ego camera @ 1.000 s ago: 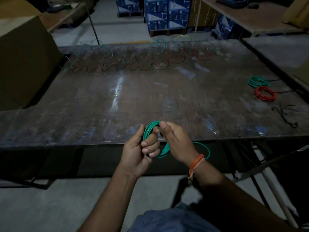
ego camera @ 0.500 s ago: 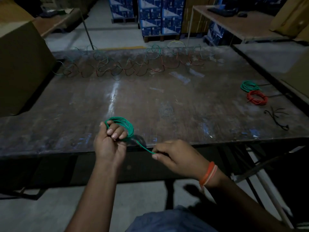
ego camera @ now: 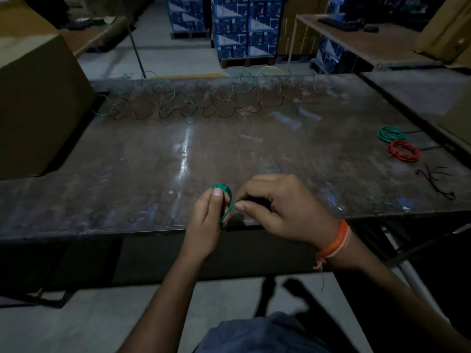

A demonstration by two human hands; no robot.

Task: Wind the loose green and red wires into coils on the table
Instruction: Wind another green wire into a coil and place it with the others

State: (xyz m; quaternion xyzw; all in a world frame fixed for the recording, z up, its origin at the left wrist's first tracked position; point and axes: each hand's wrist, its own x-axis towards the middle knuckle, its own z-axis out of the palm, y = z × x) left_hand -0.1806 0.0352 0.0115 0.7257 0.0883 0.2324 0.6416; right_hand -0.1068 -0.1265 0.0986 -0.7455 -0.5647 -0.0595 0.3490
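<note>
My left hand (ego camera: pixel 207 212) is gripping the small green wire coil (ego camera: pixel 222 187); my right hand (ego camera: pixel 275 207) is pinching its loose tail (ego camera: pixel 227 212). Best keeping the tail taut, wrapping snugly.

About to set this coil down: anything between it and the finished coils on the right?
Nothing visible: bare table lies between the green coil in both hands and the finished green coil and red coil.

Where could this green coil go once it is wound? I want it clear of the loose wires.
Bare tabletop runs from the hands to the loose wires along the far edge. Right side is crowded: green coil, red coil, black ties. A cardboard box borders the left.
</note>
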